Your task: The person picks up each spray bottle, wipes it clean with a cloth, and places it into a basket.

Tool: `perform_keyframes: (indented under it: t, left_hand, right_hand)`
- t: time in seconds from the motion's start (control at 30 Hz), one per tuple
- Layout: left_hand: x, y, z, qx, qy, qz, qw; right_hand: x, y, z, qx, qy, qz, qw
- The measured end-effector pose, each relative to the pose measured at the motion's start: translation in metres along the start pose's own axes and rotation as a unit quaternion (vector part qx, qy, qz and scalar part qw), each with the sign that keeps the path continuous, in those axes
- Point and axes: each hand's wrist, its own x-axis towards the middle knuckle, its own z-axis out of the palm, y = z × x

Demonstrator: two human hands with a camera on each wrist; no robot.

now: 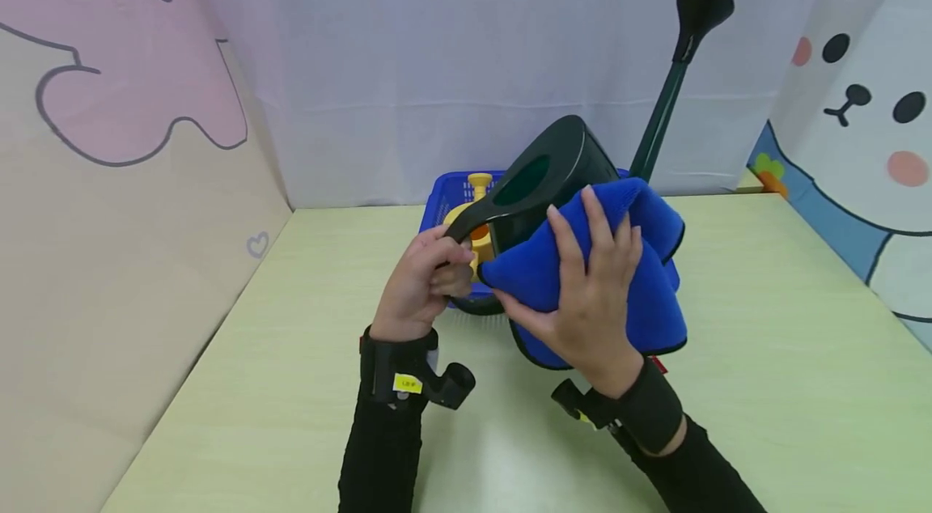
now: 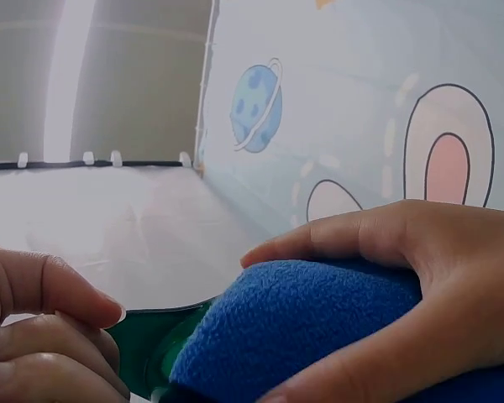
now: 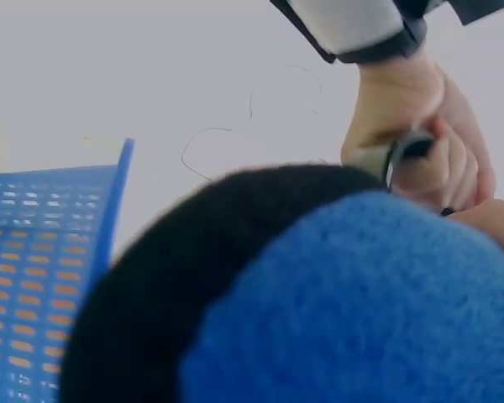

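Note:
A dark green watering can point(image 1: 561, 149) is tilted in front of me, its long spout point(image 1: 658, 116) rising to a black sprinkler head point(image 1: 705, 5) at the upper right. My left hand point(image 1: 425, 274) grips the can's curved handle, fingers curled round it. Over the can's near side lies a blue towel point(image 1: 658, 303) with black edging, folded and draping downward. My right hand point(image 1: 593, 298) presses the towel against the can, fingers extended and thumb spread apart. In the left wrist view, the towel point(image 2: 294, 327) bulges under the right hand, hiding most of the green can.
Behind the can stands a blue plastic basket point(image 1: 446, 193), with a yellow object point(image 1: 480, 183) showing in it. The pale table point(image 1: 313, 408) runs up to a white cloth backdrop point(image 1: 437, 76). Printed side panels point(image 1: 146, 270) flank it.

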Motion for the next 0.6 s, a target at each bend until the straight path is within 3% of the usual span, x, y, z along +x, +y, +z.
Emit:
perform_keyframes:
  t: [0.17,0.37,0.6]
  left_hand:
    - [0.001,-0.001,0.0,-0.007,-0.009,-0.001,0.9999]
    - [-0.001,0.0,0.002,-0.008,-0.006,-0.01,0.9999]
    - [-0.003,0.001,0.002,-0.01,0.011,-0.019,0.9997]
  right_hand:
    - [0.008,0.014,-0.007,0.053,0.028,0.042,0.997]
    - [0.013,0.028,-0.017,0.102,0.017,0.106,0.989]
    - [0.012,0.027,-0.015,0.099,0.009,0.117,0.988]
